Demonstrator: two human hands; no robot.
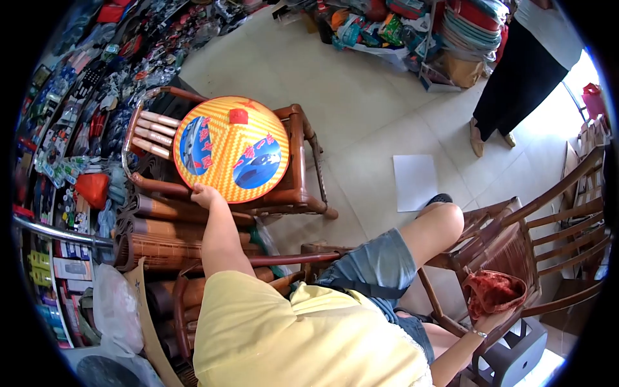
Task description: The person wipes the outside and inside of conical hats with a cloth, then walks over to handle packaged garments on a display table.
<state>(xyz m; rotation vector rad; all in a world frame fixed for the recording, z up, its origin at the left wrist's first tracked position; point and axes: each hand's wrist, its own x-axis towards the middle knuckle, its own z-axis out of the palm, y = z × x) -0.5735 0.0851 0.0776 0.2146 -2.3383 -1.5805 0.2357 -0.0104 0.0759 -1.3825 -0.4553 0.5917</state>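
Observation:
My left hand (207, 195) pinches the lower rim of a round woven straw hat (222, 151), yellow and orange with blue pictures and red lettering. The hat lies over the seat of a brown bamboo chair (298, 155), a red patch near its top edge. On the right, my right hand (495, 320), with a bracelet at the wrist, holds a crumpled red bag-like bundle (493, 293) by its lower edge. That bundle is in front of the seat of a wooden chair (535, 258). What the bundle contains cannot be made out.
Rolled bamboo mats (161, 248) lie below the bamboo chair. Shelves of packed small goods (84, 116) line the left side. A white sheet (416, 182) lies on the tiled floor. A person in black trousers (516, 84) stands at upper right, near stacked goods (474, 26). A grey stool (516, 355) stands at lower right.

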